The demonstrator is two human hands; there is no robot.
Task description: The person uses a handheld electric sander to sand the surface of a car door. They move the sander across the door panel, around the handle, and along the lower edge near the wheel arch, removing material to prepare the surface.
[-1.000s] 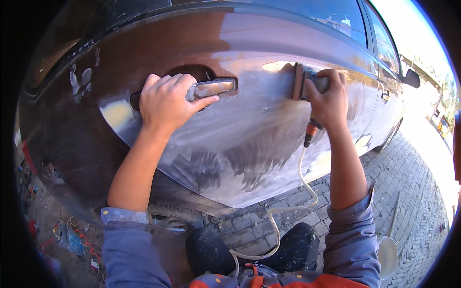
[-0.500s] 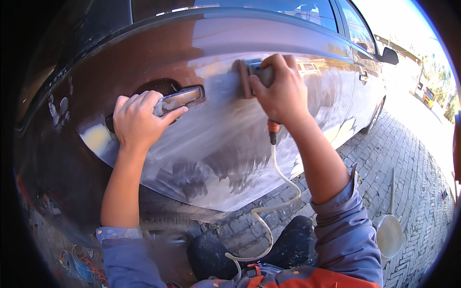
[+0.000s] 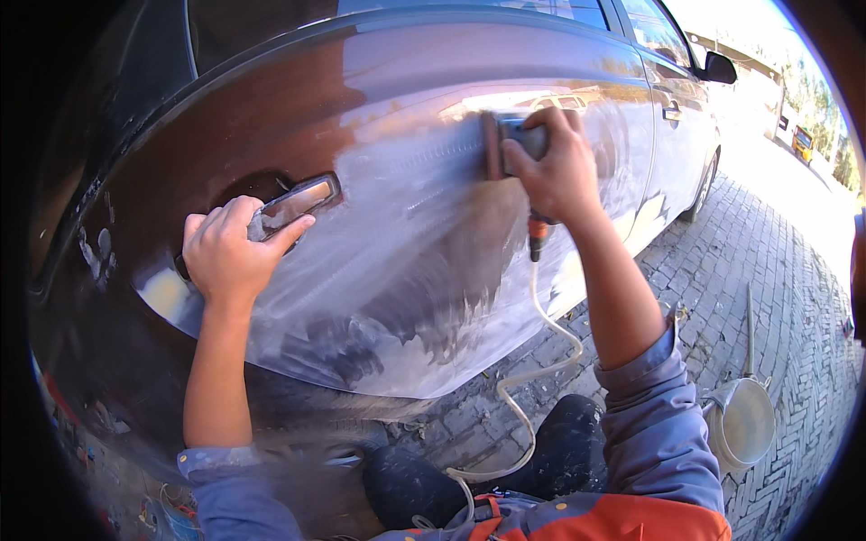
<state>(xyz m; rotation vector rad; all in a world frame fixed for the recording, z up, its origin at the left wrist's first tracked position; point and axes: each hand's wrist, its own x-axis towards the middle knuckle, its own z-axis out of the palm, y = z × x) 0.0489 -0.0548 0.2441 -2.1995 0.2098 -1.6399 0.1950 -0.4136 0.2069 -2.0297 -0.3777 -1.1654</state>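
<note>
My left hand [image 3: 230, 248] grips the door handle [image 3: 298, 203] of a brown car, thumb along its lower side. My right hand [image 3: 559, 167] holds a block-shaped sander [image 3: 498, 135] against the upper part of the door panel, right of the handle. An orange-and-black fitting [image 3: 538, 236] under my hand joins a pale hose [image 3: 566, 347], which hangs in curves to my lap. Dull grey, sanded-looking patches and white dust cover much of the door [image 3: 352, 298]; a cream patch [image 3: 164, 293] shows below my left hand.
The car continues right to a front door with handle [image 3: 672, 112] and a side mirror [image 3: 719, 67]. A metal pot with long handle [image 3: 740, 424] stands on paving [image 3: 767, 288] at lower right. My dark-clad knees [image 3: 406, 478] are below the door. Clutter [image 3: 176, 505] lies at lower left.
The sander in my right hand moved left toward the handle, then back right. My left hand stays on the handle. The view has shifted, putting the handle farther left and lower.
</note>
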